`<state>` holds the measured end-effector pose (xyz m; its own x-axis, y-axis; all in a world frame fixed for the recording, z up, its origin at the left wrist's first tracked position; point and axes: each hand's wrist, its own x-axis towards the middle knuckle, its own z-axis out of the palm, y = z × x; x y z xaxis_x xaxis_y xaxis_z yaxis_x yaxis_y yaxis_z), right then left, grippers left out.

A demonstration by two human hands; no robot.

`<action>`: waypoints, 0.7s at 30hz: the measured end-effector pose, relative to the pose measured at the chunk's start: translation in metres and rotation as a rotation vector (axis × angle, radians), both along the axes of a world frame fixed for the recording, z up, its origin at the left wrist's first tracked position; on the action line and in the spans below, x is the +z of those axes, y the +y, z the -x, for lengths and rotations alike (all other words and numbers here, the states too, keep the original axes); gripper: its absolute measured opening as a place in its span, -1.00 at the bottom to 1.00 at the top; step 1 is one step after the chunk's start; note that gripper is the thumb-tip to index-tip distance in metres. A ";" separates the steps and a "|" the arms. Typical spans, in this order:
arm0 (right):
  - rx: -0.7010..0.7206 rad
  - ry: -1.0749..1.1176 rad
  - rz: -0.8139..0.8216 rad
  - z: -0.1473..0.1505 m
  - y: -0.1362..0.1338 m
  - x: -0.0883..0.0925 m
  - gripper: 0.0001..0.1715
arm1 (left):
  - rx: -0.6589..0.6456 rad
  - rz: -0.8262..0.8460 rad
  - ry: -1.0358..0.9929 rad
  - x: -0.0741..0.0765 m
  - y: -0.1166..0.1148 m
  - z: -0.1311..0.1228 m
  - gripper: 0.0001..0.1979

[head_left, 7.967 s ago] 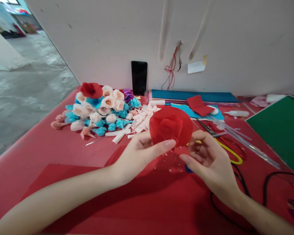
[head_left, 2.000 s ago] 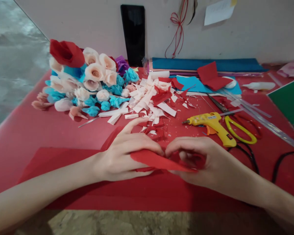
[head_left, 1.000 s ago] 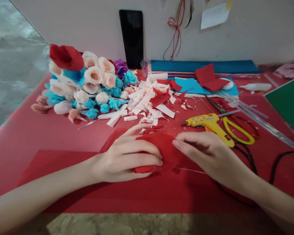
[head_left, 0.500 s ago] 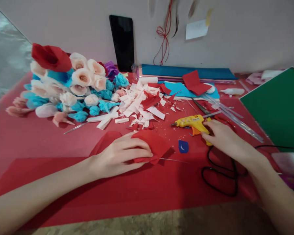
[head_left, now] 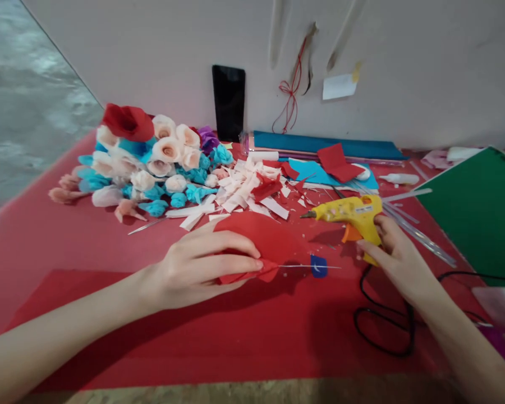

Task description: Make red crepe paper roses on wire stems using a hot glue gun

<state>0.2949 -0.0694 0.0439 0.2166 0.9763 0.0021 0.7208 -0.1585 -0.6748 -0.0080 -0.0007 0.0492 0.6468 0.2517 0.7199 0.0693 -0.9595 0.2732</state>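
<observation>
My left hand [head_left: 208, 264] is closed round a red paper flower [head_left: 256, 233], its fingers across the folded base. A thin wire [head_left: 294, 266] sticks out of that base to the right and passes over a small blue piece [head_left: 318, 267]. In my right hand [head_left: 398, 252] is a yellow glue gun [head_left: 353, 213], held by its handle above the table with the nozzle pointing left. An orange trigger [head_left: 351, 233] shows below its body, and a black cord [head_left: 357, 325] trails from the handle.
Paper flowers [head_left: 168, 151] pile up at the left back. White and red scraps [head_left: 244, 185] lie mid-table. A black phone [head_left: 229, 104] leans on the wall. Clear glue sticks [head_left: 425, 235] and a green board [head_left: 480, 207] are at the right.
My right hand has lifted the glue gun off the table. My left hand has raised the red flower slightly, and its wire now crosses the blue piece. The view has shifted.
</observation>
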 end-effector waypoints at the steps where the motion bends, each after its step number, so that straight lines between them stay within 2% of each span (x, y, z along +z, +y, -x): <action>1: -0.011 0.008 -0.008 0.005 -0.001 0.004 -0.69 | 0.021 -0.039 -0.009 0.003 0.000 0.002 -0.88; 6: -0.110 0.052 -0.087 0.027 -0.008 0.023 -0.49 | 0.188 -0.226 0.049 0.014 -0.003 0.013 -0.74; 9: -0.206 0.076 -0.188 0.041 -0.012 0.029 -0.43 | 0.218 -0.321 0.041 0.016 -0.003 0.016 -0.81; 11: -0.184 0.030 -0.294 0.049 -0.014 0.029 -0.50 | 0.234 -0.370 0.006 0.017 -0.001 0.016 -0.86; 14: -0.119 -0.150 -0.405 0.056 -0.015 0.025 -0.63 | 0.272 -0.369 0.010 0.016 0.000 0.016 -0.86; 16: -0.084 -0.253 -0.413 0.058 -0.016 0.021 -0.66 | 0.277 -0.340 0.009 0.016 0.000 0.015 -0.87; 21: -0.069 -0.378 -0.481 0.059 -0.020 0.010 -0.58 | 0.295 -0.223 -0.015 0.017 -0.003 0.014 -0.87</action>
<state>0.2363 -0.0895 0.0537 0.1771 0.8307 0.5277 0.9231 0.0457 -0.3818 -0.0218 -0.0039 0.0661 0.5589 0.2621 0.7867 0.3498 -0.9347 0.0630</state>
